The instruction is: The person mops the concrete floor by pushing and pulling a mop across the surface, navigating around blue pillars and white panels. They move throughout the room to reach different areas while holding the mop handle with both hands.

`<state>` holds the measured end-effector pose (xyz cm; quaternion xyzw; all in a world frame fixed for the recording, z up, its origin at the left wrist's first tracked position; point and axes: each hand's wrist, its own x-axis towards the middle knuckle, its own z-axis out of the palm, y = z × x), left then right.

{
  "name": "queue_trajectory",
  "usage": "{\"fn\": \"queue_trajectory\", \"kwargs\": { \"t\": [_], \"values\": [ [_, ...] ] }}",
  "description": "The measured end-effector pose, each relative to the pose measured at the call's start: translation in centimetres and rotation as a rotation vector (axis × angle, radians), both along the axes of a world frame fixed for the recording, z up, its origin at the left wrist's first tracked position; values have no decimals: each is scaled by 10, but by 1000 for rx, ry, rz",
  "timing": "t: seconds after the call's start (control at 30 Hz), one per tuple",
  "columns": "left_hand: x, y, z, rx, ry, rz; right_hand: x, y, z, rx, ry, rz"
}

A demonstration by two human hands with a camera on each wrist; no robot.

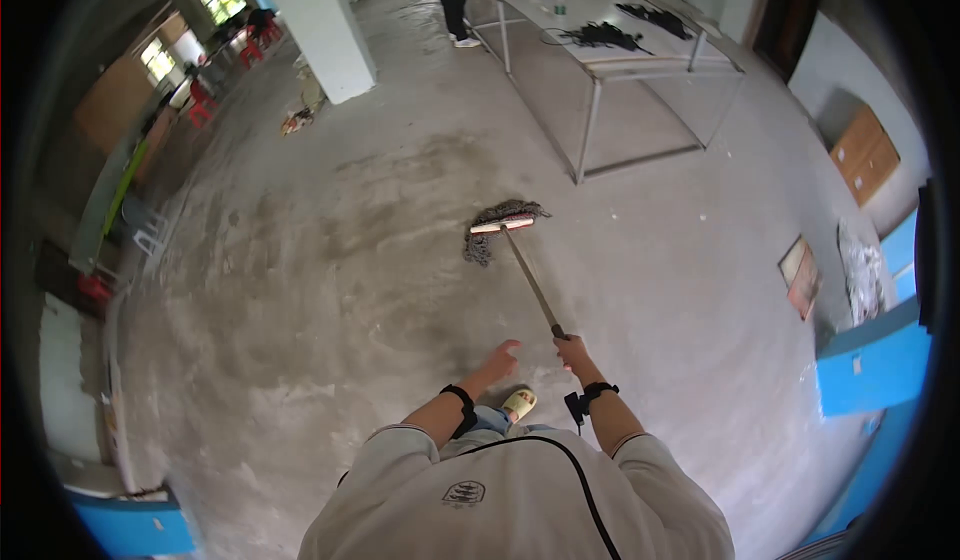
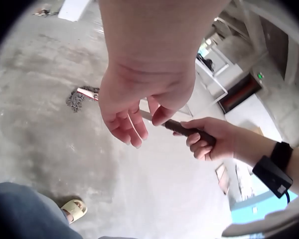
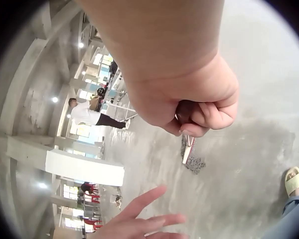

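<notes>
A mop (image 1: 503,225) with a grey string head and a pale bar lies spread on the concrete floor ahead of me. Its long handle (image 1: 535,290) slants back toward my body and ends in a dark grip (image 2: 175,127). My right hand (image 1: 574,351) grips that end, with the fingers curled round it in both wrist views. Off to the left of the handle, my left hand (image 1: 501,361) hangs in the air with loosely bent, spread fingers and nothing in them. In the left wrist view this hand (image 2: 139,107) overlaps part of the handle.
A metal-framed table (image 1: 640,72) with black items on top stands at the front right. A white pillar (image 1: 325,35) rises at the front left, and a person (image 1: 452,2) stands beyond. Cardboard (image 1: 864,155) leans by the right wall. Damp, dark patches mark the floor (image 1: 330,230).
</notes>
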<state>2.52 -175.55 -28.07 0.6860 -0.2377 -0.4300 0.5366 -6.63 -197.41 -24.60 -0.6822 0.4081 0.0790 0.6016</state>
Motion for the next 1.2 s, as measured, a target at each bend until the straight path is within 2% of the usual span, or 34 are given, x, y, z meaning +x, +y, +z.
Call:
{"fn": "queue_trajectory", "kwargs": {
  "t": [0.07, 0.13, 0.23, 0.3, 0.37, 0.4, 0.47, 0.53, 0.57, 0.6, 0.63, 0.67, 0.73, 0.77, 0.8, 0.83, 0.87, 0.97, 1.0, 1.07, 1.1, 1.13, 1.2],
  "values": [
    [13, 4, -7, -66, 37, 218, 4, 15, -12, -43, 46, 10],
    [15, -7, 2, -39, 49, 221, -13, 32, -21, 10, 1, 62],
    [11, -32, 5, 52, 58, 154, -54, 43, -3, -15, 80, 107],
    [-8, -53, -11, 107, 78, 78, -89, 35, 8, -49, 104, 84],
    [-40, -76, -50, 200, -264, 125, -119, 25, 45, -39, 159, 83],
    [-60, -81, -41, 200, -244, 93, -135, 20, 61, -20, 169, 77],
    [-93, -94, -5, 210, 33, 180, -170, 27, 95, -10, 203, 22],
    [-121, -110, -16, 137, 7, 126, -205, 33, 112, -36, 198, 16],
    [-137, -119, -27, 143, -97, 186, -227, 41, 112, -57, 206, 18],
    [-150, -125, -34, 146, -210, 241, -258, 46, 88, -175, 172, 77],
    [-153, -124, -10, 191, -50, 208, -272, 62, 104, -211, 236, 109],
    [-157, -123, 19, 394, -69, 96, -298, 79, 101, -366, 118, 156],
    [-186, -125, -20, 585, -228, -29, -334, 105, 115, -261, 180, 130],
    [-200, -118, -24, 578, -153, -82, -356, 112, 129, -242, 185, 61],
    [-211, -113, -27, 579, -84, -125, -370, 115, 146, -212, 170, 124],
    [-228, -108, -65, 563, -159, -173, -381, 119, 158, -181, 141, 195],
    [-243, -102, -81, 578, -203, -210, -395, 124, 158, -165, 111, 148],
    [-297, -97, -98, 460, -195, -335, -454, 121, 170, -239, 197, 111],
    [-318, -95, -105, 480, -235, -396, -479, 128, 163, -255, 229, 81],
    [-356, -94, -125, 357, -733, -591, -523, 158, 140, -355, 279, 0],
    [-370, -101, -120, 516, -564, -748, -541, 175, 119, -400, 298, -40],
    [-390, -105, -99, 701, -383, -872, -560, 183, 101, -399, 287, -75],
    [-417, -103, -101, 685, -451, -981, -595, 195, 86, -423, 247, -171]
  ]
}}
